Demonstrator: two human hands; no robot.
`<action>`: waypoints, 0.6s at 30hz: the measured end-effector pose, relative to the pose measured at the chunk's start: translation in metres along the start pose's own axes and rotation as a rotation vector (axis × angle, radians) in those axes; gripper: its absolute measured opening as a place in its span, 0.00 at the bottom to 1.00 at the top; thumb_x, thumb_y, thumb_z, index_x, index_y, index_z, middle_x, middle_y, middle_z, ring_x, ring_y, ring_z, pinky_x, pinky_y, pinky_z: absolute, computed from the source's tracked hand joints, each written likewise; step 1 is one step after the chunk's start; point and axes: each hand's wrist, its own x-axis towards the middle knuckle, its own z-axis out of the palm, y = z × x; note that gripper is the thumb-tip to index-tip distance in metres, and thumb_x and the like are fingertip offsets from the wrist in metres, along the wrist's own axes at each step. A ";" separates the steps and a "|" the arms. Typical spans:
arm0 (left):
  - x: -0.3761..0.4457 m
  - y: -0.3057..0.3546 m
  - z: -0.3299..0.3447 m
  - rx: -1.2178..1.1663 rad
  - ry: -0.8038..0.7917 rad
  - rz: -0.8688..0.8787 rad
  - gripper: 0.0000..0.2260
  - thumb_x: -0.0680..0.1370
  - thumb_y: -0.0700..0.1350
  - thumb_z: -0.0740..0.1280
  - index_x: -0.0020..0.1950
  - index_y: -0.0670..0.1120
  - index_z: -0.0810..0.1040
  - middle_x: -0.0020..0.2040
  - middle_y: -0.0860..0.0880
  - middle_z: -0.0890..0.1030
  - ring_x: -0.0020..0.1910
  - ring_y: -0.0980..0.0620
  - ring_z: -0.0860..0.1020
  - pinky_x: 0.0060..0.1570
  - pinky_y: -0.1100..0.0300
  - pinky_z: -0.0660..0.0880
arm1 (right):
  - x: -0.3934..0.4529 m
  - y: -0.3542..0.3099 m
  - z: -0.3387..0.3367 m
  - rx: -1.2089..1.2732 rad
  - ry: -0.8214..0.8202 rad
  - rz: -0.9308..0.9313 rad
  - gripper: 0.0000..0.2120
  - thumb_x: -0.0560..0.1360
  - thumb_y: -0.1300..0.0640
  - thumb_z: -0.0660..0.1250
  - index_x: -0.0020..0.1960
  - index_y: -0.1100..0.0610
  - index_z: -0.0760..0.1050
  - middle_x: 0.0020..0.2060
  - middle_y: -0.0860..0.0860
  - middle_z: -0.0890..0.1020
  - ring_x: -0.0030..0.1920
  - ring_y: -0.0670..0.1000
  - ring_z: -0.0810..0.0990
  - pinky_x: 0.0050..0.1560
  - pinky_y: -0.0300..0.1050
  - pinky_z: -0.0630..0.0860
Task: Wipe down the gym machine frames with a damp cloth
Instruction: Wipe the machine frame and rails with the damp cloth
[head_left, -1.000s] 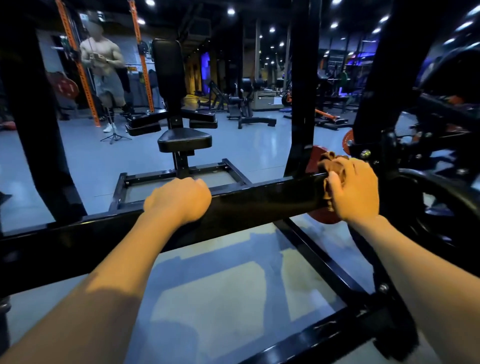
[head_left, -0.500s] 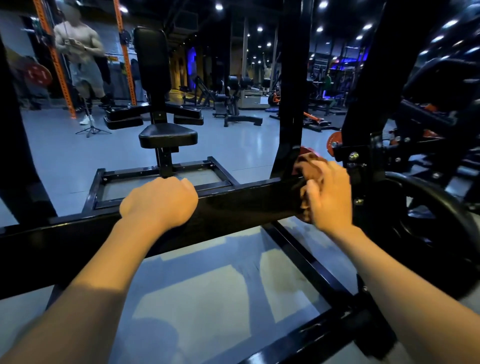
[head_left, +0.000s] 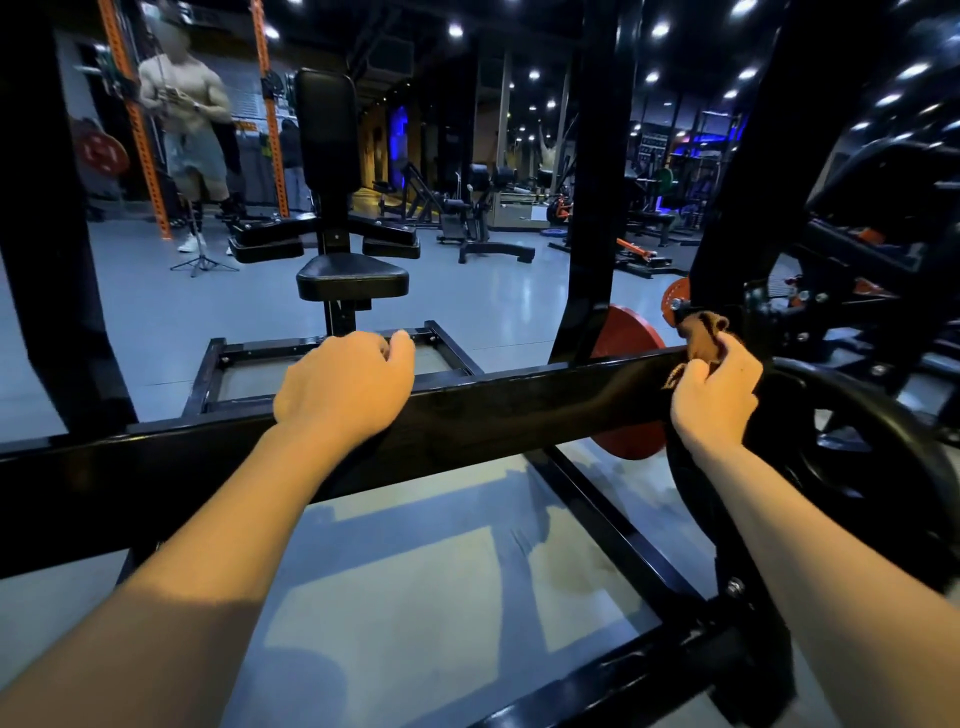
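1. Cloth (head_left: 698, 332): brown rag, bunched up at the right end of the black crossbar (head_left: 467, 415), sitting on the bar's top edge with a bit poking up above the fingers.
2. Right hand (head_left: 714, 395) is clamped around that cloth, fingers curled over it and pressing it onto the bar.
3. Left hand (head_left: 343, 387) is further left on the same bar, resting on its top edge. Fingers are curled over the far side, thumb sticking out to the right. It's gripping the bar itself, no rag in it.
4. Just right of the cloth hand there's a big black weight plate (head_left: 857, 467), and a red plate (head_left: 631, 338) peeks out behind the bar.
5. Past the bar, a black padded seat (head_left: 352, 278) with a tall backrest stands on its own floor frame.
6. Far left, a person (head_left: 184, 124) stands by an orange rack (head_left: 137, 124), a small tripod (head_left: 202, 262) at their feet.
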 end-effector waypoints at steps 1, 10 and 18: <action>-0.005 0.003 0.002 -0.054 0.118 0.035 0.20 0.84 0.55 0.53 0.38 0.48 0.74 0.36 0.49 0.77 0.36 0.50 0.74 0.33 0.57 0.66 | -0.006 -0.002 0.000 0.107 0.038 0.092 0.23 0.83 0.58 0.57 0.78 0.54 0.66 0.76 0.57 0.66 0.69 0.63 0.72 0.69 0.55 0.68; -0.115 0.026 0.116 -0.583 0.177 0.400 0.07 0.81 0.42 0.65 0.47 0.52 0.78 0.41 0.57 0.77 0.39 0.58 0.73 0.40 0.66 0.70 | -0.141 0.013 0.000 1.042 -0.341 1.275 0.17 0.85 0.48 0.57 0.51 0.60 0.76 0.36 0.64 0.82 0.41 0.59 0.84 0.40 0.54 0.84; -0.121 -0.029 0.168 -0.992 -0.709 -0.717 0.18 0.84 0.59 0.60 0.50 0.46 0.78 0.52 0.44 0.83 0.48 0.47 0.79 0.46 0.56 0.74 | -0.200 0.011 0.029 0.490 -0.960 0.611 0.09 0.80 0.48 0.64 0.49 0.54 0.74 0.41 0.56 0.78 0.39 0.53 0.77 0.43 0.51 0.75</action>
